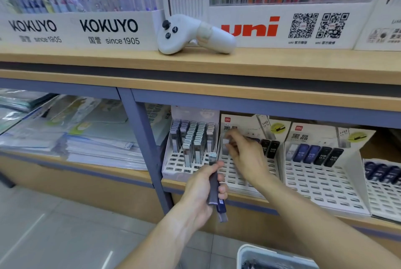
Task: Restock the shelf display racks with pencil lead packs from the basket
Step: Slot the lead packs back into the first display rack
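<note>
the right hand [245, 155] pinches a pale lead pack [225, 146] into the middle white slotted rack [243, 177]. the left hand [200, 192] grips spare dark packs [213, 190]; next, seat this pack upright, then draw another.

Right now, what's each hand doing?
Left hand: gripping several lead packs.
Right hand: pinching one pale pack at the rack.

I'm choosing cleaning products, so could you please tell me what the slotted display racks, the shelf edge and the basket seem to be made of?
Display racks: probably white card or thin plastic; matte, with punched slots and a folded printed backboard.
Shelf edge: wood-look laminate, probably; pale, even grain, satin finish.
Basket: seemingly moulded plastic; smooth, rounded, pale rim.
</note>
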Demonstrator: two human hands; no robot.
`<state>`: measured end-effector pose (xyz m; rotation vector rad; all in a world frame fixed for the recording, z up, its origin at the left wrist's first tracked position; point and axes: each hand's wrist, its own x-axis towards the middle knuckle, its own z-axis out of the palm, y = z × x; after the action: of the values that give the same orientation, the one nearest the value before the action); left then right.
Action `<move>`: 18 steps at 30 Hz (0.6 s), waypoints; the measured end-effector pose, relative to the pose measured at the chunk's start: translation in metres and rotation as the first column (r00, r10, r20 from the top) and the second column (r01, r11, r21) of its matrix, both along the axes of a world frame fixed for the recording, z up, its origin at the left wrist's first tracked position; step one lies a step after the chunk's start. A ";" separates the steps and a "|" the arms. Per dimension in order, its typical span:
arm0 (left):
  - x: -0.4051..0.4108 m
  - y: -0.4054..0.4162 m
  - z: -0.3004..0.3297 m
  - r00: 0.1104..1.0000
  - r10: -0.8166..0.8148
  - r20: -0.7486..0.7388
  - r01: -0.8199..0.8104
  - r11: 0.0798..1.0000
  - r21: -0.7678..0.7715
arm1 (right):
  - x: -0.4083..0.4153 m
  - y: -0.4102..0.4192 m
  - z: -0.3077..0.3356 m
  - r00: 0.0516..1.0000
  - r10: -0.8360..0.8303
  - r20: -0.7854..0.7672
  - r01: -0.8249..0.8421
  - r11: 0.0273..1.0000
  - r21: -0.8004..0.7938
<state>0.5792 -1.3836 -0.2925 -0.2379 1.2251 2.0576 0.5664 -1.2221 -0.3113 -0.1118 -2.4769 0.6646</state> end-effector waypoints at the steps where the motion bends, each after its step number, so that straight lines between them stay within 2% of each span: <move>1: 0.000 -0.001 0.000 1.000 0.005 -0.024 -0.005 1.000 -0.002 | -0.001 -0.001 -0.001 1.000 0.001 0.007 -0.001 1.000 0.015; 5: 0.000 -0.004 -0.002 0.994 0.030 -0.107 -0.033 0.999 -0.031 | -0.009 0.000 -0.003 0.997 -0.065 0.030 0.061 0.991 0.116; 8: 0.001 -0.006 -0.003 0.991 0.020 -0.134 -0.025 0.999 -0.031 | -0.011 -0.005 0.001 0.984 -0.128 0.124 0.100 0.972 0.212; 9: 0.002 -0.006 -0.003 0.990 0.022 -0.142 -0.027 0.999 -0.034 | -0.009 -0.007 0.004 0.984 -0.140 0.112 0.117 0.975 0.191; 11: 0.003 -0.007 -0.005 0.982 0.030 -0.184 -0.040 0.998 -0.053 | -0.001 -0.016 0.012 0.985 -0.158 0.068 0.160 0.987 -0.018; 12: 0.002 -0.007 -0.007 0.976 0.032 -0.215 -0.050 0.996 -0.080 | 0.004 -0.021 0.019 0.984 -0.148 0.100 0.166 0.963 -0.214; 14: 0.003 -0.008 -0.009 0.959 0.030 -0.280 -0.077 0.984 -0.159 | 0.013 -0.029 0.034 0.974 -0.018 0.224 0.149 0.799 -0.582; 15: 0.005 -0.008 -0.008 0.951 0.028 -0.306 -0.091 0.977 -0.193 | 0.017 -0.031 0.039 0.960 0.056 0.273 0.139 0.753 -0.643; 18: 0.006 -0.013 -0.008 0.931 0.016 -0.363 -0.119 0.957 -0.264 | 0.020 -0.034 0.046 0.929 0.101 0.356 0.139 0.797 -0.587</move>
<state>0.5856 -1.3970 -0.3001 -0.0336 1.7612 2.0374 0.5866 -1.2561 -0.2651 -0.5545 -2.4958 1.5401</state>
